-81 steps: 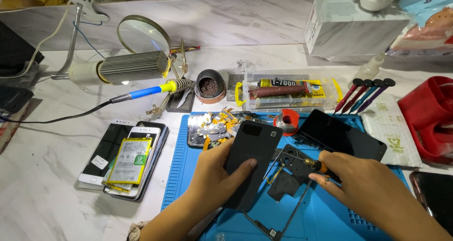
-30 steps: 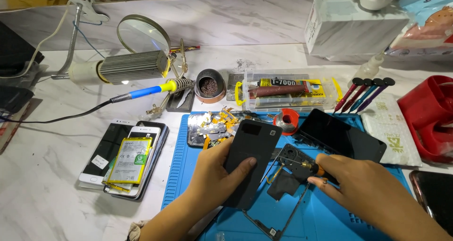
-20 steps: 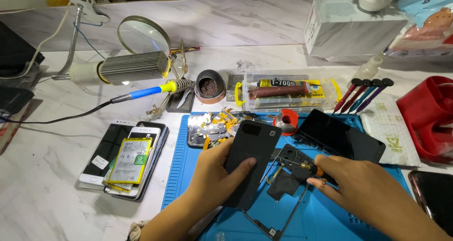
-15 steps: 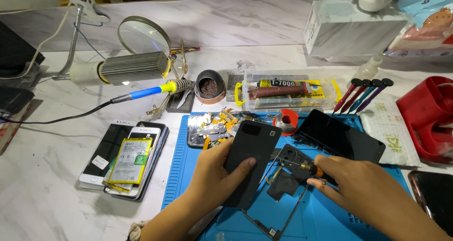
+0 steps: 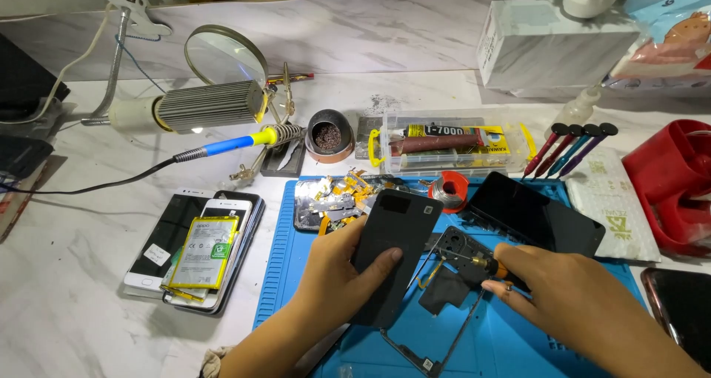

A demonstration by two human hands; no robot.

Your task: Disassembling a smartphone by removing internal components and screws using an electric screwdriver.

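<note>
While left hand (image 5: 342, 263) grips the black phone back (image 5: 390, 256), right hand (image 5: 570, 289) pinches a screwdriver (image 5: 474, 260) at the frame (image 5: 452, 274); unscrewing step, tip needs steady seating.

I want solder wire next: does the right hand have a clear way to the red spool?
Probably not at once: the right hand holds a screwdriver. The red spool lies uncovered on the mat beyond the frame.
</note>
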